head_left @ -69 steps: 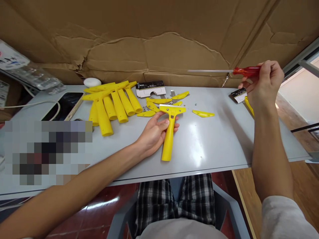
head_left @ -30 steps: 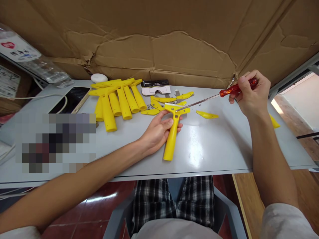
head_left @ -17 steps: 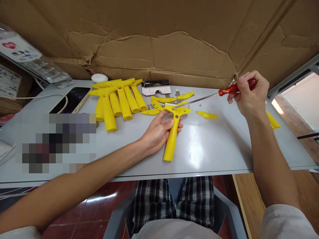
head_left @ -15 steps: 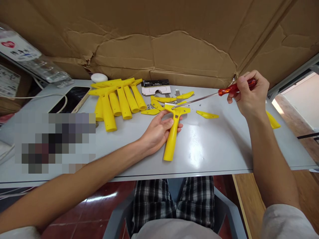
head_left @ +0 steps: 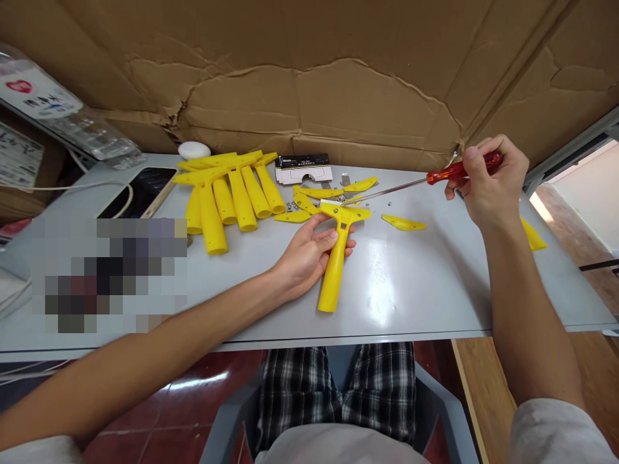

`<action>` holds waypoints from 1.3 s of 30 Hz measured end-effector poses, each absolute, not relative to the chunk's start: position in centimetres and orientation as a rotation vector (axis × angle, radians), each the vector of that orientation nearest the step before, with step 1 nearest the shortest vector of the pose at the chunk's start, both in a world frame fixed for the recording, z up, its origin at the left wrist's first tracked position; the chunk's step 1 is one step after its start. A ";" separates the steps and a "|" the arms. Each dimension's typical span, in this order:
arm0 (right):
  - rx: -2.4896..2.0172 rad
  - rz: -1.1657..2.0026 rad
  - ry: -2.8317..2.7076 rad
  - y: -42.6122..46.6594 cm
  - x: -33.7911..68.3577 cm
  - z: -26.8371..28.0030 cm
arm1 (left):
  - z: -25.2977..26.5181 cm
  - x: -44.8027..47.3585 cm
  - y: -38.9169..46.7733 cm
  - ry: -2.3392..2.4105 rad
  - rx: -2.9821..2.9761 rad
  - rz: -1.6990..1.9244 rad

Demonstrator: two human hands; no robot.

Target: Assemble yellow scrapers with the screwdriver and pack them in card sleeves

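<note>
My left hand [head_left: 312, 254] is wrapped round the neck of a yellow plastic scraper [head_left: 333, 274], its wide head pointing away from me. Screws show in that head. In my right hand [head_left: 496, 177] is a screwdriver [head_left: 447, 174] with a red see-through handle and a long metal shaft. Its tip lies at the scraper's head; whether it touches a screw I cannot tell. Loose yellow blade covers [head_left: 403, 222] lie around the head, and small screws [head_left: 291, 207] are scattered behind it.
Several yellow scrapers [head_left: 213, 222] lie grouped at the left. A black and white blade box [head_left: 304, 171] stands against the cardboard [head_left: 367, 96] at the back. A phone [head_left: 135, 193], a white oval object [head_left: 194, 150] and a plastic bottle [head_left: 72, 116] are further left. Another yellow piece [head_left: 533, 235] lies beyond my right forearm.
The screwdriver's tip has shifted from near the left screw toward the middle of the scraper's head. My right hand moved slightly right; my left hand keeps its hold.
</note>
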State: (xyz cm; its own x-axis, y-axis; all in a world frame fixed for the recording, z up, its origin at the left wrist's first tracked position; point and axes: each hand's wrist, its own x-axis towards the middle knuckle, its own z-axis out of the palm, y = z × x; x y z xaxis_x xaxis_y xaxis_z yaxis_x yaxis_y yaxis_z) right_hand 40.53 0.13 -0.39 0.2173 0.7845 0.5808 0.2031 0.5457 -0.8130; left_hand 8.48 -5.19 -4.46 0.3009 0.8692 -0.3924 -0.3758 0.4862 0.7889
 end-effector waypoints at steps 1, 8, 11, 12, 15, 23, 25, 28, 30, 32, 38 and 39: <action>-0.953 0.498 -1.313 0.2 40.6 -0.4 | -4.5 8.5 -5.2 0.921 0.634 0.905; -0.924 0.544 -1.256 0.3 40.3 -0.3 | -4.4 8.5 -5.1 0.920 0.640 0.907; -0.923 0.543 -1.285 0.4 40.2 -0.4 | -4.3 8.6 -5.2 0.925 0.637 0.901; -0.923 0.542 -1.292 0.5 40.2 -0.5 | -4.3 8.6 -5.2 0.929 0.637 0.901; -0.911 0.543 -1.287 0.9 40.4 -0.9 | -4.5 8.5 -5.2 0.935 0.644 0.904; -0.890 0.474 -1.354 0.5 40.3 -0.5 | -5.0 8.2 -5.0 0.883 0.671 0.904; -0.851 0.374 -1.418 -0.5 39.6 0.4 | -4.8 8.3 -5.0 0.891 0.656 0.905; -0.822 0.169 -1.533 -2.5 38.0 2.4 | -4.6 8.4 -5.0 0.905 0.637 0.913; -0.913 0.108 -1.585 -3.8 36.7 4.1 | -4.7 8.4 -5.0 0.896 0.642 0.920; -0.981 0.026 -1.626 -4.7 35.7 5.9 | -5.0 8.3 -5.1 0.872 0.659 0.922; -1.128 -0.241 -1.916 -5.0 33.3 10.7 | -5.7 8.2 -5.0 0.829 0.671 0.938; -1.131 -0.281 -1.953 -4.9 32.9 11.3 | -5.7 8.2 -5.0 0.830 0.666 0.939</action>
State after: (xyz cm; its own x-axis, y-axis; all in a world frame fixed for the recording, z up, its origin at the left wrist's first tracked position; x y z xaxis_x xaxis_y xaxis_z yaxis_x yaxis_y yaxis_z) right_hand 32.92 -4.87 11.29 -0.2396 0.6092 0.7560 0.7974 0.5677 -0.2048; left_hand 8.17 -5.00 -5.71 0.3383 0.8869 -0.3145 -0.4208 0.4415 0.7924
